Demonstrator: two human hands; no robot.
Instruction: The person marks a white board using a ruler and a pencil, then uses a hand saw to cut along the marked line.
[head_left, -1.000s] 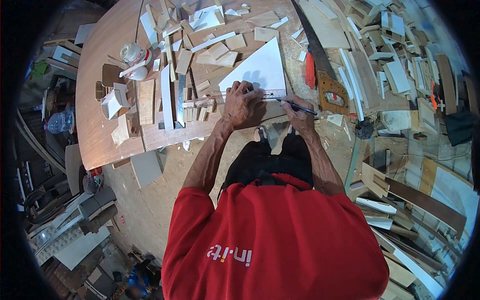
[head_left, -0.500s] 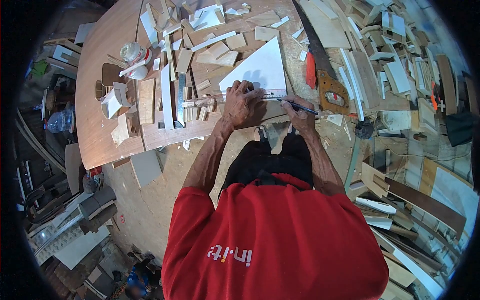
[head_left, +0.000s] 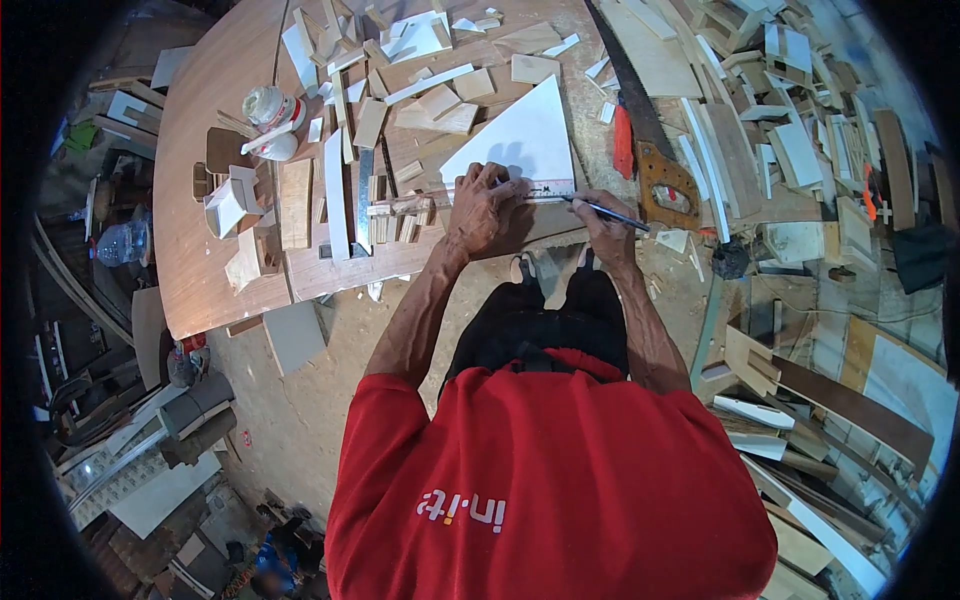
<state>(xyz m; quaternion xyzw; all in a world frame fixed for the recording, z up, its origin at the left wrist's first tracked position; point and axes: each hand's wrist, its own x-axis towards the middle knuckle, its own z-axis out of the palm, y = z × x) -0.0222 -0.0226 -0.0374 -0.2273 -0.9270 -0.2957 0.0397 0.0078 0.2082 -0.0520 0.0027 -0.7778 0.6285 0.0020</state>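
Observation:
A white triangular board (head_left: 530, 125) lies on the table's near side, with a clear ruler (head_left: 552, 188) laid along its near edge. My left hand (head_left: 482, 205) presses down on the ruler, its fingers bent and holding it in place. In my right hand (head_left: 610, 232) is a dark pen (head_left: 622, 216), pinched between the fingers, its tip by the ruler's right end. The part of the ruler under my left hand is hidden.
A hand saw (head_left: 665, 185) and a red-handled tool (head_left: 623, 140) lie to the right. Left are an open white jar (head_left: 275, 108), a metal straightedge (head_left: 364, 200) and several wood offcuts (head_left: 368, 122). Scrap wood (head_left: 790, 145) is piled at far right.
My right hand has shifted slightly right, and the pen's tip has moved right along the ruler's edge. My left hand and the ruler stay nearly still.

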